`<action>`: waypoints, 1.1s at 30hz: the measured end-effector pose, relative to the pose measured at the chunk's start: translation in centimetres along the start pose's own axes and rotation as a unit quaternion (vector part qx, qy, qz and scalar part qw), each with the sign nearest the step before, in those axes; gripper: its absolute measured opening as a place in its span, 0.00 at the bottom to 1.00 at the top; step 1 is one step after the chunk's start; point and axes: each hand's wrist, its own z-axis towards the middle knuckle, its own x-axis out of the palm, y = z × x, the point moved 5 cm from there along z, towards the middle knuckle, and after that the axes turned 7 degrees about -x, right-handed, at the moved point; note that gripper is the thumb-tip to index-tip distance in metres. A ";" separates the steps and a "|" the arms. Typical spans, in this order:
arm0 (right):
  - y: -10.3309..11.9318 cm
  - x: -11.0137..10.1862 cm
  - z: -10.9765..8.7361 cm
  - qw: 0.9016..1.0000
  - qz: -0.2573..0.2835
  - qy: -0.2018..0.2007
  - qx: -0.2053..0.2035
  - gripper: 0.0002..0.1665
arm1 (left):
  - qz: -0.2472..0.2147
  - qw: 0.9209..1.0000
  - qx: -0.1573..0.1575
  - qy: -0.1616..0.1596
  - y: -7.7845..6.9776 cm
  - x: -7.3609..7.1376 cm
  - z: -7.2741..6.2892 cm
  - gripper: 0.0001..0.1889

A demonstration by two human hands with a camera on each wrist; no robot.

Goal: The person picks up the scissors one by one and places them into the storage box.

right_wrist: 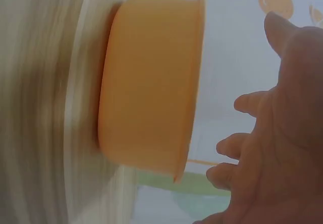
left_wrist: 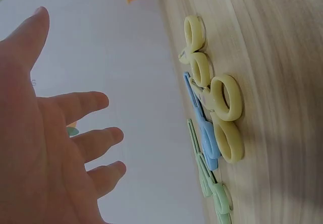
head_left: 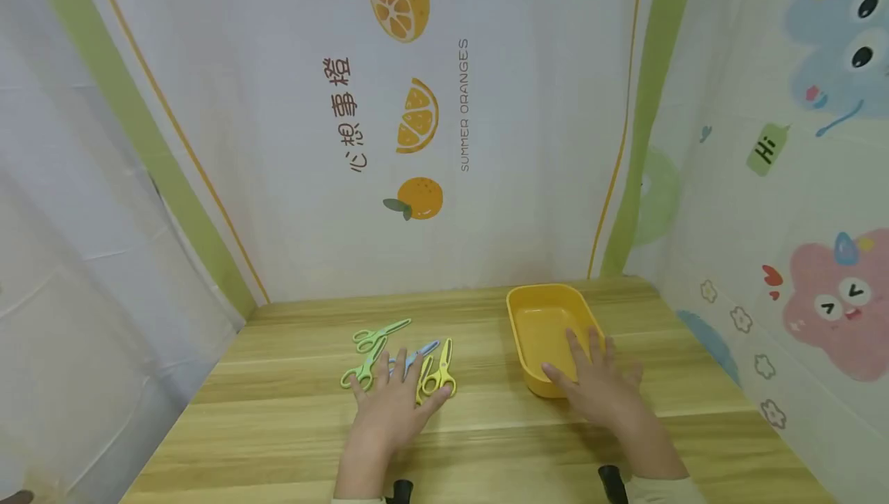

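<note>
Left hand (head_left: 392, 405), lower centre of head view: fingers spread wide, nothing held, hovering over the scissors cluster. Two green scissors (head_left: 365, 370), blue scissors (head_left: 427, 350) and two yellow scissors (head_left: 444, 369) lie on the surface (head_left: 278, 419) left of and around frame centre, partly hidden by that hand. Right hand (head_left: 607, 390), lower right: fingers also wide, holding nothing, apart from the yellow bin (head_left: 545, 387). Bin sits upright, right of centre; left wrist view confirms a gap to the scissors.
</note>
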 end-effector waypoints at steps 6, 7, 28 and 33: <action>-2.0 -0.8 1.0 0.999 -0.024 -0.013 -0.020 0.64 | -0.004 1.000 -0.006 0.005 0.3 0.1 -0.1 0.47; -2.5 -0.9 1.1 0.999 -0.032 -0.015 -0.026 0.65 | -0.005 1.000 -0.007 0.006 0.3 0.1 -0.1 0.47; -9.1 -1.3 3.3 0.994 0.082 0.012 -0.065 0.74 | -0.016 0.999 -0.011 0.034 0.4 0.2 0.6 0.46; -8.8 -0.9 3.6 0.994 0.087 0.027 -0.061 0.75 | -0.028 0.998 -0.012 0.051 0.6 0.4 0.4 0.41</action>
